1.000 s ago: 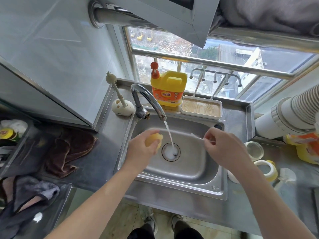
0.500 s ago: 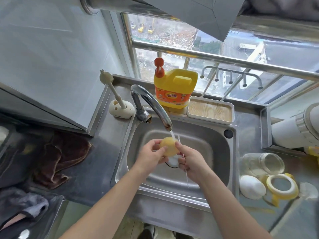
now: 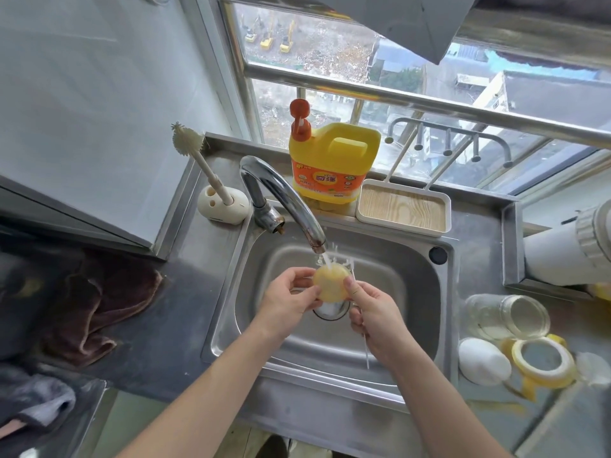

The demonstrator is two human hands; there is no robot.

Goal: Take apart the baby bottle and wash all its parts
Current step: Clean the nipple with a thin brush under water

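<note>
While my left hand (image 3: pixel 284 300) pinches the disc (image 3: pixel 330 287) under the tap (image 3: pixel 284 200) and my right hand (image 3: pixel 375 314), gripping a straw (image 3: pixel 366 350), steadies it, I'd turn it slowly.

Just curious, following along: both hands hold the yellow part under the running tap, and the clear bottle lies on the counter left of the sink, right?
Not quite. The head view shows the clear bottle lying on the counter right of the sink, not left. The left hand and right hand do hold the yellow part under the running tap.
</note>
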